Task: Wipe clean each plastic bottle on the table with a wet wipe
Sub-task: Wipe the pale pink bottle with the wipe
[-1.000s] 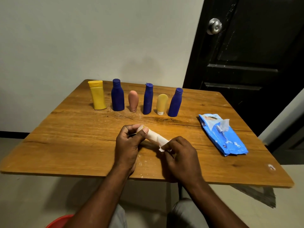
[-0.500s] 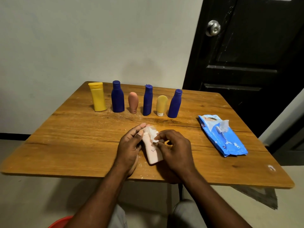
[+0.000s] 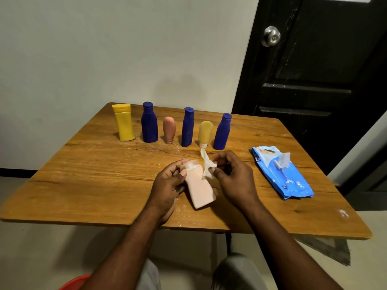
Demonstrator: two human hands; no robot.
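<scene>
L hand (image 3: 167, 183) w/ pink bottle (image 3: 200, 188), R hand (image 3: 234, 176) w/ wipe (image 3: 206, 165)

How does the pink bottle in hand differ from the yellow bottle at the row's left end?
The pink bottle is pale pink, the yellow bottle bright yellow. The pink bottle is tilted in the left hand, wet wipe on it; the yellow bottle stands upright, untouched. Both have wide caps.

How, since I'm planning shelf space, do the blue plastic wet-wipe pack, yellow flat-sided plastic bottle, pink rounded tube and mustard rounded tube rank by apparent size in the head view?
Largest: blue wet-wipe pack, though nearer the camera.
Next: yellow flat-sided bottle.
Smallest: pink tube and mustard tube, alike, unranked.
</scene>
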